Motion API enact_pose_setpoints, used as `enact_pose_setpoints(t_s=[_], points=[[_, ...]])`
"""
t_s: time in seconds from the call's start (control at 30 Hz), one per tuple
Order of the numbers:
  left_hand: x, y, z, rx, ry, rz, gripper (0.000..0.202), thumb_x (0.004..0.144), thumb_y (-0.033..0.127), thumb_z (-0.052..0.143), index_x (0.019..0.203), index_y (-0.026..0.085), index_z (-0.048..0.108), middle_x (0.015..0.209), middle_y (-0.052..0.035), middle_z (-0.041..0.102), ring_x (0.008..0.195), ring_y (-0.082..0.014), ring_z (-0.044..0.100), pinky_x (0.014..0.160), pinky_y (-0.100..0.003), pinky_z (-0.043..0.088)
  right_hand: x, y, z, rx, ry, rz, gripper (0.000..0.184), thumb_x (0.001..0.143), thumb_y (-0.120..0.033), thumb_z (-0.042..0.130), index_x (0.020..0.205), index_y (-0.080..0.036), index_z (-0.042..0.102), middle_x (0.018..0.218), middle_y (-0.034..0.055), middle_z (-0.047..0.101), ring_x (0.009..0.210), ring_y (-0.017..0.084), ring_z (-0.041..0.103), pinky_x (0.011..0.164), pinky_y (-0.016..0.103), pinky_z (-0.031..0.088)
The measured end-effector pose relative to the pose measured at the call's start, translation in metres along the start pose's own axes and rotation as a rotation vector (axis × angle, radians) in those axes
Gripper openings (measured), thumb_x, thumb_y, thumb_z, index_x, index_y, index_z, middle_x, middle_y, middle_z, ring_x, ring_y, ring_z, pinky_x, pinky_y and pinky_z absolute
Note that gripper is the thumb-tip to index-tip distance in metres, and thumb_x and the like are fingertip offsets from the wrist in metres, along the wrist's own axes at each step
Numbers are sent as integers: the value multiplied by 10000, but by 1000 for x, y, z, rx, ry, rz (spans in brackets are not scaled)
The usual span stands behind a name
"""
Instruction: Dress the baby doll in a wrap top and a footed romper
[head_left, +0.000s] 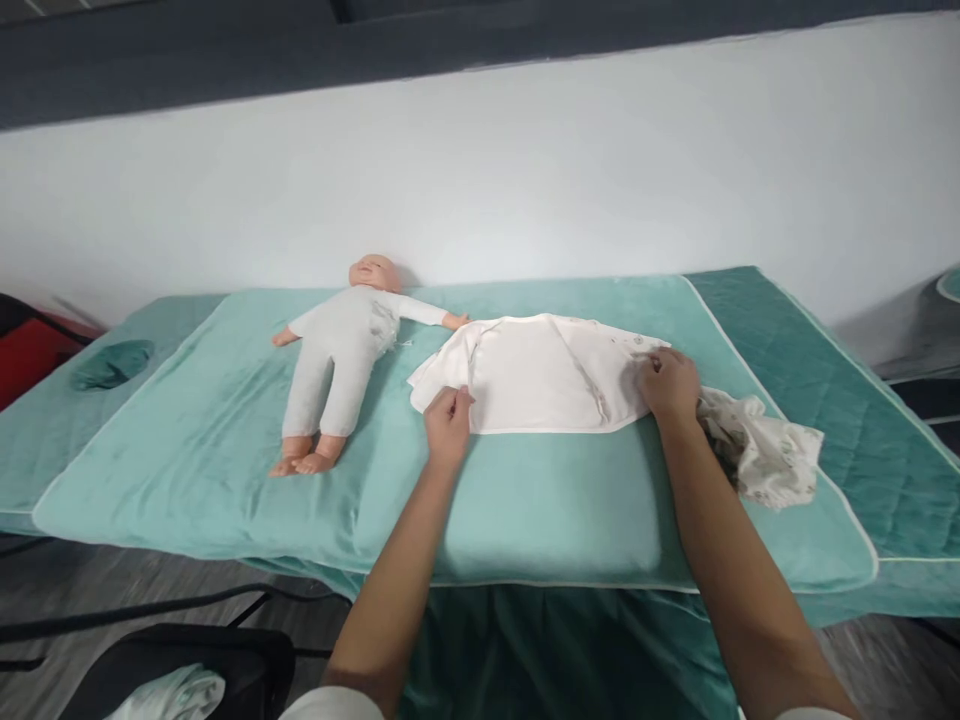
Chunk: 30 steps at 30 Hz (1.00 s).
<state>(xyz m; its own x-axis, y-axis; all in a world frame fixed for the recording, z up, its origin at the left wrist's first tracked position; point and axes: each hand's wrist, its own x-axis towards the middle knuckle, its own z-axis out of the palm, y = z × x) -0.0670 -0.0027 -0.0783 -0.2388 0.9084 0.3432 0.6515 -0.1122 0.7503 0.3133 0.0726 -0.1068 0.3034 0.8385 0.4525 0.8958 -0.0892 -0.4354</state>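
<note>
A white baby shirt [536, 375] lies spread sideways on the green bed cover, with its front panels folded open. My left hand [448, 422] pinches the shirt's near left edge. At the other end, my right hand [670, 384] has its fingers closed on the sleeve side of the shirt. A baby doll [337, 330] with a white cloth body lies on its back to the left, one arm reaching almost to the shirt. Just beyond my right hand is a crumpled, patterned white baby garment [776, 455], partly hidden by my forearm.
The padded green cover [187, 480] lies on a massage bed with a face hole [112, 365] at the left. A white wall [480, 180] runs behind it. A black chair [187, 670] with a cloth on it stands at the lower left.
</note>
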Motion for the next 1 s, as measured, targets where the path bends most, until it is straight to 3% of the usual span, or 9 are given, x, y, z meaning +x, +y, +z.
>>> enact_pose_setpoints(t_s=[0.1, 0.2, 0.3, 0.4, 0.5, 0.6, 0.73, 0.87, 1.0], points=[[14, -20, -15, 155, 86, 39, 280, 988, 321, 459, 959, 197, 708, 1038, -105, 730, 1064, -227, 649, 988, -355, 486, -1, 1, 0, -43, 32, 29, 369, 820, -253, 476, 1024, -115, 751, 1236, 205, 703, 1185, 333, 604, 1074, 526, 449], [26, -38, -25, 320, 7, -10, 305, 965, 285, 514, 1200, 228, 700, 1375, -117, 667, 1335, -283, 552, 1148, -477, 392, -1, 0, -9, -34, 62, 61, 347, 813, -257, 497, 1021, -138, 748, 1285, 193, 684, 1215, 344, 600, 1072, 542, 459], [33, -48, -27, 369, -49, -119, 314, 970, 308, 530, 1234, 268, 696, 1525, -98, 567, 1446, -317, 465, 1183, -563, 338, -1, -16, -24, 76, 193, -42, 350, 871, -228, 449, 1082, -157, 719, 1306, 173, 680, 1245, 315, 606, 1090, 531, 462], [36, -53, -25, 321, 46, -196, 333, 979, 350, 514, 1246, 230, 673, 1514, -140, 560, 1416, -333, 489, 1154, -546, 382, -9, -55, -31, 206, 265, -206, 353, 952, -244, 396, 1154, -176, 677, 1311, 156, 680, 1281, 279, 600, 1117, 513, 451], [38, -58, -23, 251, 141, -234, 275, 960, 344, 537, 1143, 185, 666, 1333, -163, 657, 1269, -302, 589, 1093, -466, 453, -21, -111, -16, 327, 84, -326, 345, 984, -307, 415, 1199, -188, 657, 1336, 144, 671, 1307, 265, 590, 1142, 493, 445], [38, -63, -23, 227, 138, -215, 135, 931, 293, 567, 950, 197, 660, 1280, -142, 670, 1217, -284, 604, 1092, -449, 454, -26, -169, 14, 339, -250, -447, 396, 965, -313, 470, 1291, -158, 632, 1397, 150, 645, 1334, 282, 571, 1166, 471, 432], [32, -64, -24, 174, 270, -28, 111, 943, 285, 569, 909, 196, 626, 1287, -149, 651, 1278, -276, 555, 1134, -455, 415, -23, -229, 55, 221, -459, -453, 467, 1005, -223, 353, 1404, -117, 570, 1440, 161, 613, 1301, 272, 590, 1125, 426, 454], [25, -61, -23, 137, 293, 144, 140, 988, 314, 531, 958, 204, 611, 1183, -125, 709, 1199, -252, 620, 1102, -450, 440, -26, -256, 84, 47, -511, -456, 482, 1017, -218, 341, 1403, -36, 564, 1512, 224, 539, 1437, 331, 463, 1194, 479, 355], [23, -59, -17, 113, 189, 91, 116, 1007, 271, 492, 1009, 219, 595, 1169, -98, 762, 1121, -232, 704, 1197, -489, 362, -30, -254, 97, -20, -484, -531, 507, 1035, -290, 346, 1455, -70, 526, 1581, 195, 473, 1504, 323, 375, 1227, 516, 283]])
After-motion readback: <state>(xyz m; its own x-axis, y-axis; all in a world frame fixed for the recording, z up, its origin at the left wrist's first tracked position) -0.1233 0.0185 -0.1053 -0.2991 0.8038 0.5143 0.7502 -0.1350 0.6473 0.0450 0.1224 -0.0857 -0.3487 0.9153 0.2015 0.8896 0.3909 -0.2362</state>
